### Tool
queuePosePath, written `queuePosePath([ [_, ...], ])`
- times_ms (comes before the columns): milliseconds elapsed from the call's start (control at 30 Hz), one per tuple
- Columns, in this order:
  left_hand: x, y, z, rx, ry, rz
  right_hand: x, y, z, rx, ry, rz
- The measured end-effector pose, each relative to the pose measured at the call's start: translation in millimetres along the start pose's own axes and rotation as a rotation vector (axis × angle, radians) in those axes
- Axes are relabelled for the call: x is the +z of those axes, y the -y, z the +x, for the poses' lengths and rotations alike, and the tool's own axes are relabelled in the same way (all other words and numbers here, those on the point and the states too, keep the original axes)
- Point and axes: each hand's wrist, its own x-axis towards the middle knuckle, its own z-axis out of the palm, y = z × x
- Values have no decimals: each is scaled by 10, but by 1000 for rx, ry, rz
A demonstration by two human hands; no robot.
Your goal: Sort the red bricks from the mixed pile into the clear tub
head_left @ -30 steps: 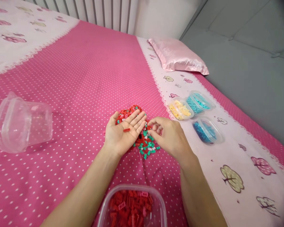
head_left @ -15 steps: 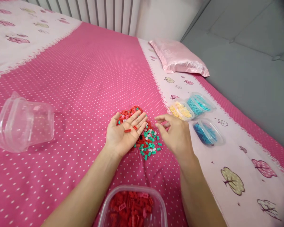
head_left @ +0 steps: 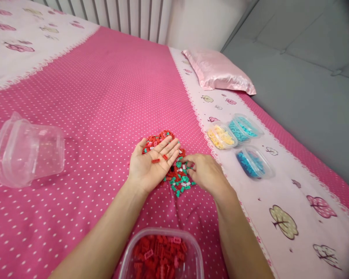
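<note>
Nearest my viewpoint, at the bottom edge: a clear container (head_left: 166, 230), partly cut off by the frame, holding red pieces (head_left: 159, 252) with a few pink ones among them.

Beyond it, the left hand (head_left: 148, 168) lies palm up, fingers extended, grip released. I count two small loose red bricks on it: one on the palm (head_left: 155, 161), one at the base of the fingers (head_left: 165, 157).

Right of it, the right hand (head_left: 205, 170) is palm down, fingers curled at the right edge of the mixed pile (head_left: 176, 180). I cannot tell whether the fingertips pinch a piece. The pile, red and green with some white and pink, sits on the dotted pink bedspread (head_left: 104, 104), partly hidden by the left hand.

Far left: a clear tub (head_left: 48, 151) tipped on its side, well apart from the pile.

Right, on the pale printed band: blue pieces (head_left: 250, 162) in a small tub; just beyond, yellow pieces (head_left: 221, 136) and turquoise pieces (head_left: 240, 130) in adjacent tubs.

Farther: pink satin pillow (head_left: 218, 69), grey padded panel (head_left: 302, 85) at right, pale slats (head_left: 125, 17) at the far end.
</note>
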Motion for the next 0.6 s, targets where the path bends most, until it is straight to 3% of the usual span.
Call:
queuePosePath([
  [400, -15, 0, 9, 5, 12, 25, -51, -33, -19, 95, 75, 11],
  [600, -14, -6, 4, 0, 12, 12, -64, -83, -25, 108, 18, 43],
])
